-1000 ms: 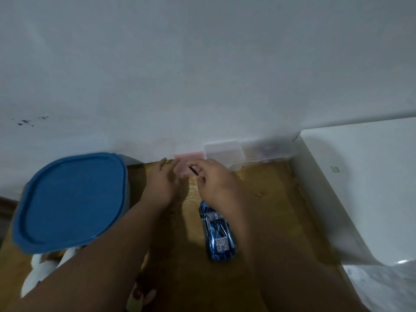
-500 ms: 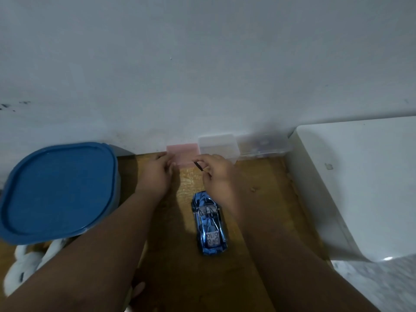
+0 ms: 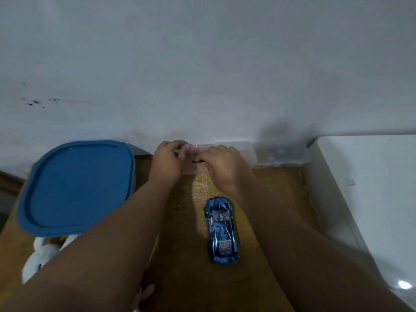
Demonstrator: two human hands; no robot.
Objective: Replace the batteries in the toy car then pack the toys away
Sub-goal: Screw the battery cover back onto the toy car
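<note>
Toy car (image 3: 221,230) shiny blue; lid (image 3: 76,188) blue; small box (image 3: 193,158) pink; tabletop (image 3: 265,199) brown wood.

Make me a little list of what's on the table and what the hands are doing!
toy car: blue toy car on the wooden table, untouched
left hand: left hand on the pink box by the wall
right hand: right hand on the same box; what it holds is hidden
other boxes: two clear boxes right of the pink one
big tub: blue lid, closed, at left

Head camera looks steeply down (close) at table (image 3: 270,221).
</note>
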